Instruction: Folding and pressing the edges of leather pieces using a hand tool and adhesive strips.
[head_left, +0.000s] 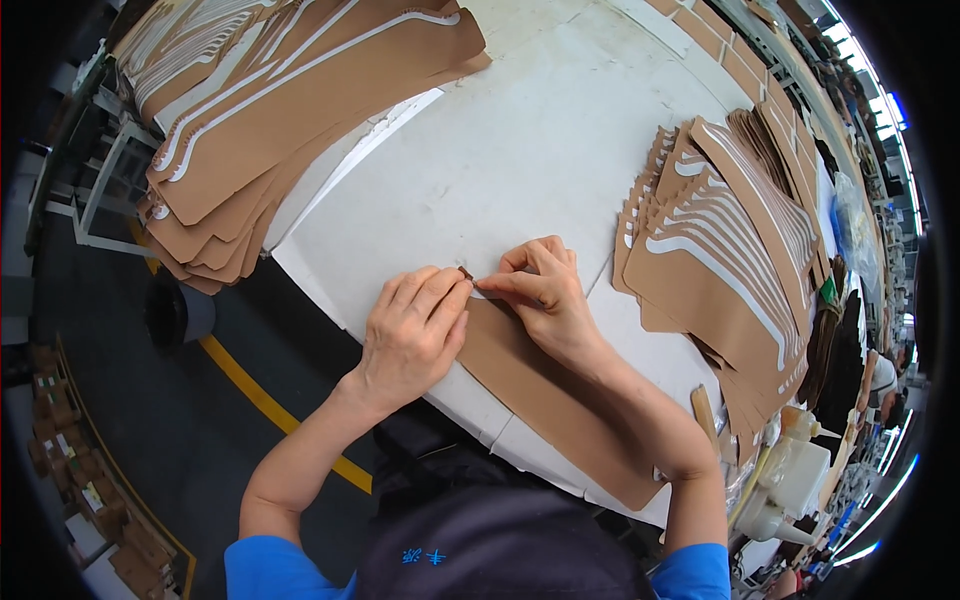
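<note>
A long brown panel (550, 400), leather-like or thin board, lies on the white worktable (470, 160) close to my body. My left hand (415, 325) presses on its far end, fingers together and bent over the edge. Thumb and forefinger of my right hand (545, 290) pinch at that same end, right beside the left fingertips. A small bit of brown edge stands up between the two hands. Part of a white strip (487, 294) shows under my right fingers. My fingers hide exactly what is pinched there.
Brown panels with white curved strips (330, 90) are piled at the far left, overhanging the table. Another fanned stack (710, 260) lies at the right. White plastic bottles (795, 475) stand near the right edge. A dark bin (180, 308) is on the floor at left.
</note>
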